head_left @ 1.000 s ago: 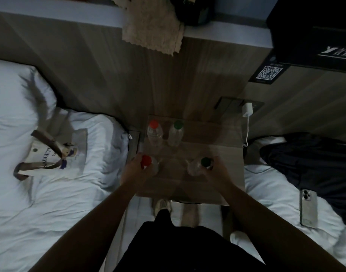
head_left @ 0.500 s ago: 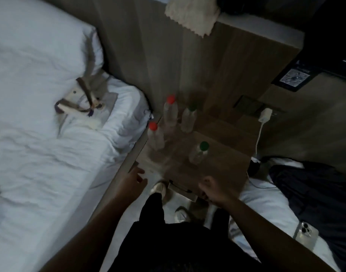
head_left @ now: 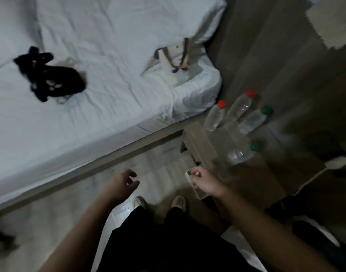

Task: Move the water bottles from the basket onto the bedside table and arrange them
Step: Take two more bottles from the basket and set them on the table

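Bottles are crowding the table at right; left hand is hanging slack, empty; right hand, curled, grip unclear, is arguably risking toppling them.

On the wooden worktop stand two red-capped water bottles and two green-capped water bottles. The white bed carries a tote bag and a black mesh bundle.

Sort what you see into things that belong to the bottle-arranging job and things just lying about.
Job: left red-capped bottle, right red-capped bottle, far green-capped bottle, near green-capped bottle, bedside table, black basket (likely).
Lying about: tote bag, charger, cloth.
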The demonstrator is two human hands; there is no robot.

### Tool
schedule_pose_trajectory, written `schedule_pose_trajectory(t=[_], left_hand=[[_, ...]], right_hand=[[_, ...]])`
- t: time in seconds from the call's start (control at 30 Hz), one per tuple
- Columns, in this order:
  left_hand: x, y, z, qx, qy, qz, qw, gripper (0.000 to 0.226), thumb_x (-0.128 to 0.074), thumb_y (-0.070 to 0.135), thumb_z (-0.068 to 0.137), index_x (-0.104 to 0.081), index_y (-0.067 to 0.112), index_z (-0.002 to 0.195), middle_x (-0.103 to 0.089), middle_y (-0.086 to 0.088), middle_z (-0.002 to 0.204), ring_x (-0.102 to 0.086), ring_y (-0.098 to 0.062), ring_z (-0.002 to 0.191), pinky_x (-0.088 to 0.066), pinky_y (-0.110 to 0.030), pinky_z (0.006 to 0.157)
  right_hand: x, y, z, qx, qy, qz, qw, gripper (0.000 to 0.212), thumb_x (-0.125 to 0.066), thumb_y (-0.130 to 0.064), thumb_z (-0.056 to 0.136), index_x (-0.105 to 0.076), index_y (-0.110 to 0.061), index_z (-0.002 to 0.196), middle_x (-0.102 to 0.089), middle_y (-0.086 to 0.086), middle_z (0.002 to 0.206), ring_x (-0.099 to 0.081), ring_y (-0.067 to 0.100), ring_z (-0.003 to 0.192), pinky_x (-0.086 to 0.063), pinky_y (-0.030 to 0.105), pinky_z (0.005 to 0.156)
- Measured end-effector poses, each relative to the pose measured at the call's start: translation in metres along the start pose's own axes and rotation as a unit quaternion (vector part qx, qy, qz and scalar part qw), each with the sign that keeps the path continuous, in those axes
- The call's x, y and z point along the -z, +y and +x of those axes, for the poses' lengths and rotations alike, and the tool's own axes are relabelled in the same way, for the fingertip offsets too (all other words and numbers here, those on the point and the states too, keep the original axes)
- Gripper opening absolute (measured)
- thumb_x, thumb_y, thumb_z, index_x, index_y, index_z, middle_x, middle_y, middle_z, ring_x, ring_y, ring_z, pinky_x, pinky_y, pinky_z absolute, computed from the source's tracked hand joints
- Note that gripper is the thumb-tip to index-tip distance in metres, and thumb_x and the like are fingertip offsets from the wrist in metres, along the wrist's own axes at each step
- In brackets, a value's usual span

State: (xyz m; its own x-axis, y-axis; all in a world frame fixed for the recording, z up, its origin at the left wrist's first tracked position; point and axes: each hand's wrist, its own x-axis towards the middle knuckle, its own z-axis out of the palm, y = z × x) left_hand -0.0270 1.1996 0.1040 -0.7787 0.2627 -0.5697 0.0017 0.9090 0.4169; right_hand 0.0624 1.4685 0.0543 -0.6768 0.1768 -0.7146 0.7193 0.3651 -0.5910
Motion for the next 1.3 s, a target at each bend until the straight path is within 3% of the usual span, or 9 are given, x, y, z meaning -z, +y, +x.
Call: schedule_pose_trajectory(t=[0.23,0.53,0.63,0.73,0.87,0.97,1.17,1.3], left_hand=[[0.009,-0.080,-0.049,0.080,0.051,-0.113,0.989,0.032,-0.063,0.025,0.089,-0.059,0.010,0.117,-0.060,0.002,0.087,-0.060,-0.016,0.080,-0.046,-0.029,0.074],[0.033,-0.222,-0.132,0.130,0.102,-0.175,0.971,0.028,-0.058,0.036,0.091,-0.057,0.024,0.116,-0.061,0.009,0.093,-0.060,-0.008,0.082,-0.045,-0.024,0.066],[0.039,-0.285,-0.170,0.165,0.119,-0.214,0.955,0.026,-0.060,0.035,0.090,-0.058,0.024,0.112,-0.063,0.006,0.093,-0.064,-0.013,0.081,-0.053,-0.031,0.073],[0.040,-0.343,-0.211,0.192,0.154,-0.251,0.936,0.023,-0.061,0.032,0.089,-0.059,0.022,0.110,-0.064,0.002,0.094,-0.063,-0.013,0.080,-0.050,-0.029,0.069],[0.033,-0.400,-0.264,0.224,0.195,-0.302,0.906,0.018,-0.063,0.029,0.088,-0.059,0.023,0.105,-0.065,0.000,0.092,-0.062,-0.015,0.079,-0.051,-0.031,0.072],[0.026,-0.425,-0.294,0.240,0.230,-0.331,0.883,0.015,-0.062,0.026,0.089,-0.059,0.022,0.103,-0.065,-0.001,0.089,-0.062,-0.015,0.077,-0.050,-0.029,0.067],[0.021,-0.454,-0.320,0.267,0.284,-0.373,0.842,0.014,-0.062,0.023,0.089,-0.060,0.019,0.103,-0.066,-0.005,0.089,-0.063,-0.018,0.077,-0.044,-0.022,0.062],[0.024,-0.470,-0.329,0.294,0.323,-0.403,0.804,0.013,-0.062,0.024,0.089,-0.060,0.022,0.101,-0.066,-0.003,0.086,-0.064,-0.019,0.077,-0.049,-0.031,0.069]], right_hand=[[-0.050,-0.073,-0.006,0.073,-0.050,-0.148,0.985,0.028,-0.056,-0.027,0.093,-0.058,-0.016,0.118,-0.062,-0.001,0.113,-0.058,0.015,0.106,-0.042,0.025,0.081],[-0.195,-0.140,-0.028,0.128,-0.082,-0.217,0.964,0.028,-0.056,-0.031,0.091,-0.058,-0.019,0.116,-0.063,0.000,0.116,-0.059,0.016,0.106,-0.046,0.029,0.087],[-0.259,-0.166,-0.044,0.148,-0.103,-0.243,0.953,0.029,-0.055,-0.031,0.091,-0.058,-0.018,0.117,-0.063,0.001,0.117,-0.059,0.017,0.107,-0.045,0.028,0.087],[-0.324,-0.190,-0.064,0.177,-0.133,-0.262,0.939,0.029,-0.055,-0.028,0.092,-0.058,-0.015,0.118,-0.063,0.005,0.117,-0.059,0.018,0.106,-0.046,0.029,0.089],[-0.402,-0.222,-0.089,0.228,-0.171,-0.306,0.908,0.030,-0.056,-0.025,0.092,-0.060,-0.012,0.119,-0.064,0.006,0.114,-0.056,0.013,0.094,-0.039,0.021,0.076],[-0.448,-0.242,-0.106,0.265,-0.190,-0.329,0.886,0.029,-0.058,-0.024,0.091,-0.061,-0.011,0.117,-0.065,0.007,0.112,-0.054,0.010,0.091,-0.036,0.018,0.072],[-0.503,-0.276,-0.123,0.301,-0.247,-0.354,0.850,0.027,-0.060,-0.024,0.090,-0.063,-0.012,0.114,-0.063,0.000,0.099,-0.057,0.010,0.089,-0.041,0.021,0.078],[-0.537,-0.300,-0.124,0.328,-0.276,-0.365,0.827,0.024,-0.062,-0.022,0.088,-0.064,-0.013,0.110,-0.061,-0.002,0.092,-0.057,0.010,0.083,-0.041,0.020,0.078]])
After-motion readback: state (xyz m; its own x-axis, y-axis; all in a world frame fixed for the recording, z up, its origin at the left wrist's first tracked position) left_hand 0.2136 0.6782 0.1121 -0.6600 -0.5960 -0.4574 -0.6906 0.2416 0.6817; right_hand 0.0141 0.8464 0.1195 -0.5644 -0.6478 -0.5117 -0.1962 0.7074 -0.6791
